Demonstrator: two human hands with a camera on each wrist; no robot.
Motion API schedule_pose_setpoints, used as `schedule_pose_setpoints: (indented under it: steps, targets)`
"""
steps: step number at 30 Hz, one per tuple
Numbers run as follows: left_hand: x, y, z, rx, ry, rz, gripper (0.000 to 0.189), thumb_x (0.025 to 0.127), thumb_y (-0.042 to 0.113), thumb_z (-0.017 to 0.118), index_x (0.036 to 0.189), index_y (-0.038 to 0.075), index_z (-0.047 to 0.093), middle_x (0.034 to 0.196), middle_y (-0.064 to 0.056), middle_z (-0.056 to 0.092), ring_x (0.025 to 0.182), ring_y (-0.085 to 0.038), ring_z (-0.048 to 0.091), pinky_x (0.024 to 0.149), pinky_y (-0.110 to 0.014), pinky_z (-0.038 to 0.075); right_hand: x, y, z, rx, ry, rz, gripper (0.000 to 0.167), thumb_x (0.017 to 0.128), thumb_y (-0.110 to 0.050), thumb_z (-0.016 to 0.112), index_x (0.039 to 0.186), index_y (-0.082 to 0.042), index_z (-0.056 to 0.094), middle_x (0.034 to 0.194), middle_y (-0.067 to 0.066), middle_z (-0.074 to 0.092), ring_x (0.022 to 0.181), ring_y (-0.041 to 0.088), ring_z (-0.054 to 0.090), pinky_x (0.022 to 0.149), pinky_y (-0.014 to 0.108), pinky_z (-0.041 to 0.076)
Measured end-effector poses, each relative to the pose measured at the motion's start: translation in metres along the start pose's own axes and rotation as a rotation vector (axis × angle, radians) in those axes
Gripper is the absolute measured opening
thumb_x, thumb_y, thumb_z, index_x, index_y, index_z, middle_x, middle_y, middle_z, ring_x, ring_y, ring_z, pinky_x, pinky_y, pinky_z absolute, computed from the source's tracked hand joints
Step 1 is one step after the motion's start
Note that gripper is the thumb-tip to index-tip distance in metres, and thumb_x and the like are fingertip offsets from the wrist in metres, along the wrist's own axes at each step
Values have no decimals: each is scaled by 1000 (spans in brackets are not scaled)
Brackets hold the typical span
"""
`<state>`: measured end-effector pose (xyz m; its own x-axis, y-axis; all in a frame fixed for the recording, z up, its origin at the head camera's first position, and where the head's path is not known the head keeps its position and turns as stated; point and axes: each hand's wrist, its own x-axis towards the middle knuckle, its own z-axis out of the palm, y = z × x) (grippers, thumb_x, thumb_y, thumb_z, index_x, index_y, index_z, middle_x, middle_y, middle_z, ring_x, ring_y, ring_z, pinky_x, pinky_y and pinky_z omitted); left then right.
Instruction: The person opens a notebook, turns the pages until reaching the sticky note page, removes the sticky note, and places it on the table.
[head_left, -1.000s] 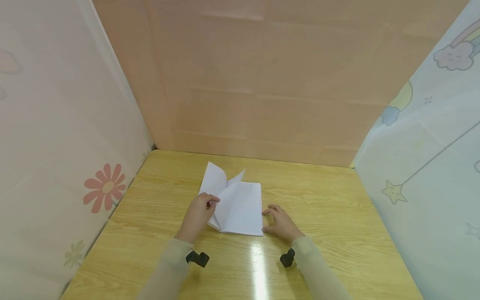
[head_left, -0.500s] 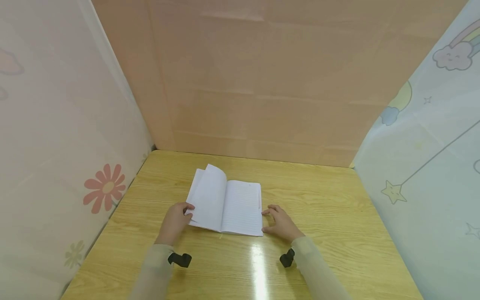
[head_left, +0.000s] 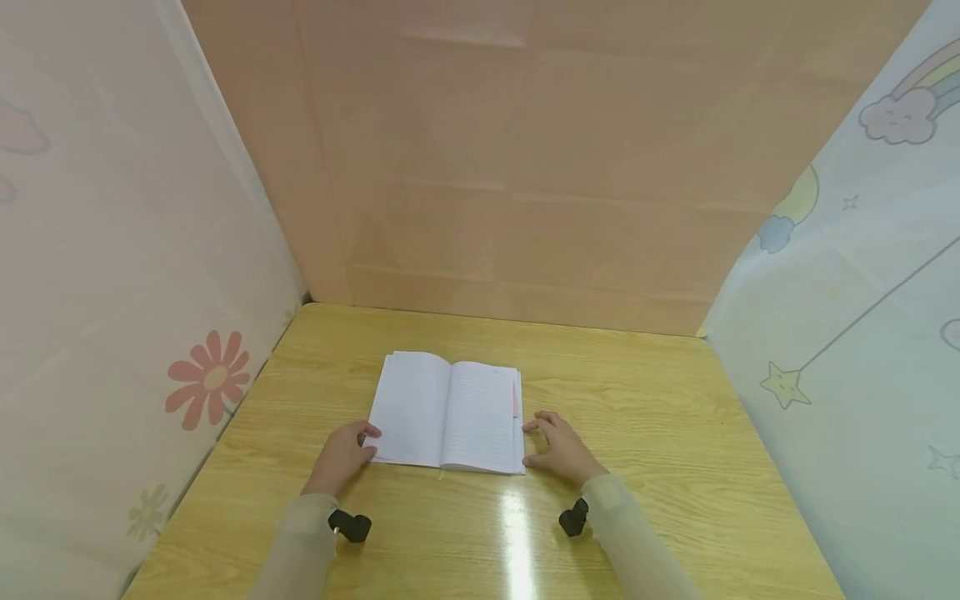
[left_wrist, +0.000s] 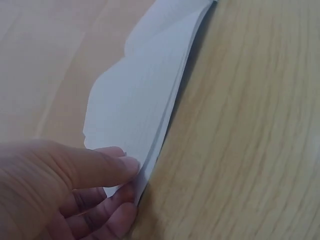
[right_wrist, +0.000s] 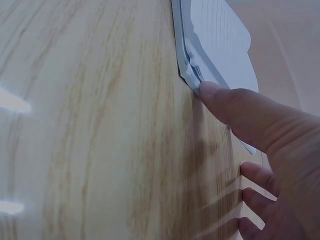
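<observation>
An open notebook with white, faintly lined pages lies on the wooden table. My left hand is at its left edge near the front corner. In the left wrist view the thumb of that left hand lies over the page edges, and the curled fingers sit at and under them, pinching the notebook. At the opposite edge, my right hand rests with fingers spread. Its thumb touches the notebook's corner in the right wrist view, while the other fingers lie on the table.
The table reaches a plain orange-tan backdrop behind. Pale printed sheets with a flower and a star stand at the left and right. A black wrist camera sits on the left sleeve.
My left hand has moved left, carrying pages over onto the notebook's left side, and those raised pages now lie flatter. A pinkish strip shows at the right edge. My right hand has stayed put.
</observation>
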<state>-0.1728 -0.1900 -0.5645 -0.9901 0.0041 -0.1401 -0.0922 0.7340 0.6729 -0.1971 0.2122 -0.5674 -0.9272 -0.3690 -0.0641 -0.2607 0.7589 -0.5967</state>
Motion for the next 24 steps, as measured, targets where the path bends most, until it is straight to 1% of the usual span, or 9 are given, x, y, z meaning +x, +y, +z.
schedule_pose_setpoints:
  steps: [8, 13, 17, 24]
  targets:
    - [0, -4, 3, 18, 3, 13, 20, 83, 2, 71, 102, 8, 70, 96, -9, 58, 87, -22, 52, 78, -42, 47, -1, -1, 0, 7, -8, 3, 51, 77, -30, 81, 121, -12, 61, 148, 19, 38, 133, 43, 38, 106, 58, 34]
    - [-1, 0, 0, 73, 7, 42, 19, 81, 2, 72, 99, 8, 70, 96, -12, 55, 86, -24, 53, 77, -42, 48, 0, -2, -1, 5, -6, 7, 51, 77, -30, 81, 121, -12, 61, 148, 19, 38, 134, 43, 38, 107, 57, 34]
    - [0, 2, -1, 128, 9, 46, 18, 81, 5, 74, 98, 9, 70, 94, -11, 54, 84, -23, 52, 76, -42, 48, 0, -2, -1, 3, -9, 8, 51, 77, -30, 81, 121, -13, 61, 148, 19, 38, 134, 43, 37, 107, 58, 34]
    - [1, 1, -1, 162, 22, 55, 21, 80, 8, 75, 99, 10, 68, 95, -13, 53, 82, -24, 52, 75, -43, 48, -1, -1, 0, 3, 2, 4, 52, 77, -30, 82, 121, -12, 62, 147, 20, 39, 132, 44, 39, 106, 58, 34]
